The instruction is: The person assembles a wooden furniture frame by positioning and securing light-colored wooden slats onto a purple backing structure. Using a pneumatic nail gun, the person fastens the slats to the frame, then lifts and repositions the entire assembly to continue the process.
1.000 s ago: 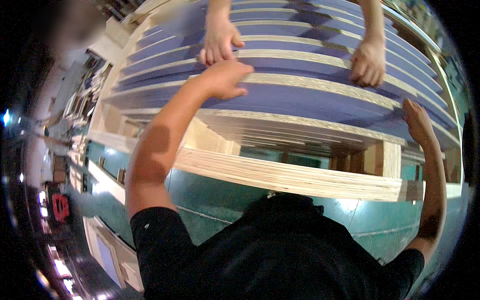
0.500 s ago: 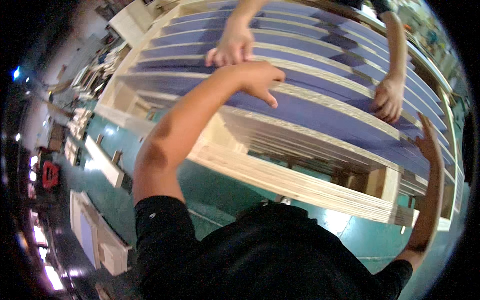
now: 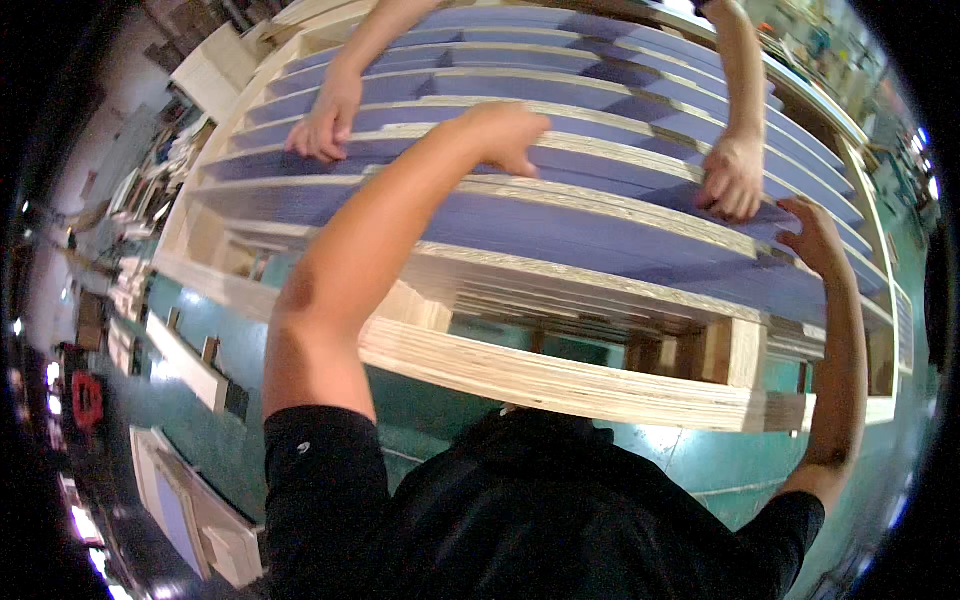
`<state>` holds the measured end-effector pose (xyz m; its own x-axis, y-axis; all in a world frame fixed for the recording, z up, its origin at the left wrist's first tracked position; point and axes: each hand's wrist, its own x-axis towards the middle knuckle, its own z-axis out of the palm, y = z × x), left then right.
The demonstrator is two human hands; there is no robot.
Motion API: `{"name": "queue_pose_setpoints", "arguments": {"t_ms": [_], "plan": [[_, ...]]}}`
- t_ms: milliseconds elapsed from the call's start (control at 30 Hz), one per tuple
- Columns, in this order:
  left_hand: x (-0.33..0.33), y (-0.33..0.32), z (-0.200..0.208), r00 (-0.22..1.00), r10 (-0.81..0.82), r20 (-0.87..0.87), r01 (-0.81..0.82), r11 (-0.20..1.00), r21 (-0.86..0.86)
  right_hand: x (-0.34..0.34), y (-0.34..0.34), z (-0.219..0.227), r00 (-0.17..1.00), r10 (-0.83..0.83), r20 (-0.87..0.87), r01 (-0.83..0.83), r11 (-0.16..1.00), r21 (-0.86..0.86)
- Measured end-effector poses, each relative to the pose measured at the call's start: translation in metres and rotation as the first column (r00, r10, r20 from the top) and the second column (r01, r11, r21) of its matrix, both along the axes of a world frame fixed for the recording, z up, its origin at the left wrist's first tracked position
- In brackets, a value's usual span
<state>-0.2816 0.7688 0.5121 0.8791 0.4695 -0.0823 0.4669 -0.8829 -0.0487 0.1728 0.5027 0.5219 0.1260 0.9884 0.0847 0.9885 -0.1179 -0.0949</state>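
A large plywood frame (image 3: 560, 385) lies in front of me, holding a row of boards on edge with purple-blue faces (image 3: 570, 232) and pale edges. My left hand (image 3: 503, 135) is over the middle boards, thumb and fingers apart; whether it touches a board edge I cannot tell. Toward the right end, my right hand (image 3: 818, 238) has its fingers spread near the ends of the boards, with nothing seen in it. Across from me, another person's hand (image 3: 325, 122) rests on or just over the boards at left. That person's other hand (image 3: 735, 178) is curled at a board edge near my right hand.
Below the frame is a green floor (image 3: 420, 425). To the left lie a pale beam (image 3: 190, 365) and a panel assembly (image 3: 190, 510), with a red object (image 3: 87, 398) farther off. Stacked timber (image 3: 150, 190) stands at the far left.
The other person's hand at left has moved left, away from my left hand. The view has shifted, and my right hand has come nearer the boards, with its fingers bent more inward.
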Motion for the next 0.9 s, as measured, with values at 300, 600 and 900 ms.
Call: {"name": "queue_pose_setpoints", "arguments": {"t_ms": [300, 600, 900], "plan": [[0.002, 0.004, -0.01, 0.999, -0.04, 0.006, 0.04, 0.999, -0.035, 0.032, 0.003, -0.017, 0.996, -0.046, -0.075, 0.051, 0.997, 0.056], [0.018, 0.016, -0.022, 0.999, -0.044, 0.001, 0.044, 0.999, 0.002, 0.021, -0.009, -0.014, 0.996, -0.079, -0.037, 0.084, 0.982, 0.168], [-0.008, 0.004, -0.003, 0.993, 0.028, 0.111, -0.031, 0.999, 0.026, -0.01, 0.02, -0.015, 0.997, -0.018, 0.081, 0.017, 1.0, 0.012]]}}
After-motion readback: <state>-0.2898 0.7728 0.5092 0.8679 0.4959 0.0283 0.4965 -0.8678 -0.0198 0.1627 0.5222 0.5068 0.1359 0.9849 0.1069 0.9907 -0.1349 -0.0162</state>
